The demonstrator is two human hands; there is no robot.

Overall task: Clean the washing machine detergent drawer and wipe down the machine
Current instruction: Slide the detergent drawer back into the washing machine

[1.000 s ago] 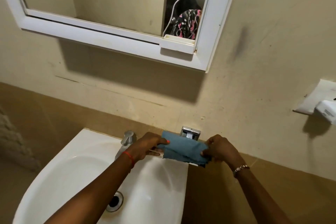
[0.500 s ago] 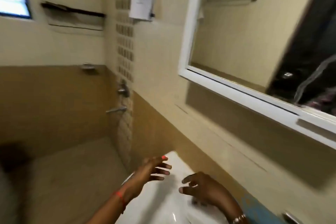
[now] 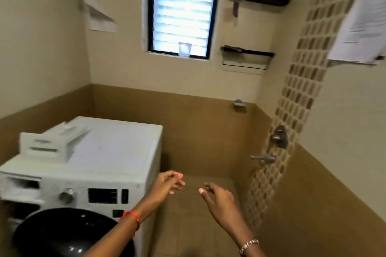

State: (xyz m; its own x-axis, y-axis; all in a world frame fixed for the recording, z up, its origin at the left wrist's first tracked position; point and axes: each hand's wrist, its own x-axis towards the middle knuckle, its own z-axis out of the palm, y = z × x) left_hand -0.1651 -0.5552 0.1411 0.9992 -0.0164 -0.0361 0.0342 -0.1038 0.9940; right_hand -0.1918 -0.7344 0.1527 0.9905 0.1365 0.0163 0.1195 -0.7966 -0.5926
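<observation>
While both hands are raised in front of the person, neither one grips an object: the left hand (image 3: 168, 183) has its fingers loosely curled and close together, and the right hand (image 3: 219, 200) has its fingers relaxed and apart. The hands are near each other without touching, above the floor (image 3: 198, 227) just right of the washer (image 3: 117, 152). The washer stands at lower left, close to the left wall. The drawer (image 3: 48, 146) lies on top of the washer, along its left side. The slot (image 3: 20, 185) at the upper left of the front panel is open. Right of the slot are the dial (image 3: 66, 195) and the dark display (image 3: 102, 195). Below them is the dark round door (image 3: 62, 233), partly covered by the left forearm. The left wrist carries a red band (image 3: 131, 216); the right wrist carries a bracelet (image 3: 248, 245). A tap (image 3: 264, 158) is fixed to the right wall, well apart from the washer.
</observation>
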